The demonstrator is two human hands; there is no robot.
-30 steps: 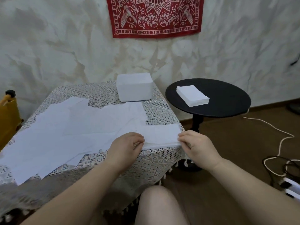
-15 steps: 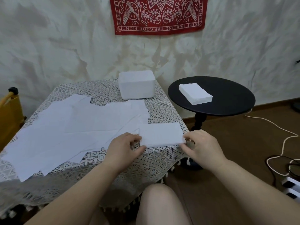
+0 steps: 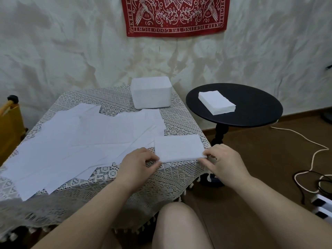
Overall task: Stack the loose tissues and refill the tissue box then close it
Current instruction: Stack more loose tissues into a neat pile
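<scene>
A folded tissue (image 3: 177, 147) is held at the near right corner of the lace-covered desk (image 3: 111, 103), pinched at its near left corner by the left hand (image 3: 138, 163) and at its near right corner by the right hand (image 3: 225, 161); the fingers (image 3: 206, 155) of both hands are curled closed on the tissue's edge, thumb against fingertip. The remaining loose tissues (image 3: 80, 141) are spread flat and overlapping across the left and middle of the desk, and the white tissue box (image 3: 150, 92) stands at the far edge, apparently shut, though its lid cannot be made out clearly. A finished stack of folded tissues (image 3: 216, 102) is seen on the black round side table (image 3: 251, 108), well apart from the box. Several risks are judged from here. The thin sheet could be torn or creased if the two pinches are pulled apart too firmly. The fold could be sprung open if one corner is released early. Since the tissue lies just beside the desk's corner, it could be slid off onto the floor by a careless drag. Neighbouring loose sheets could be disturbed by the left wrist.
</scene>
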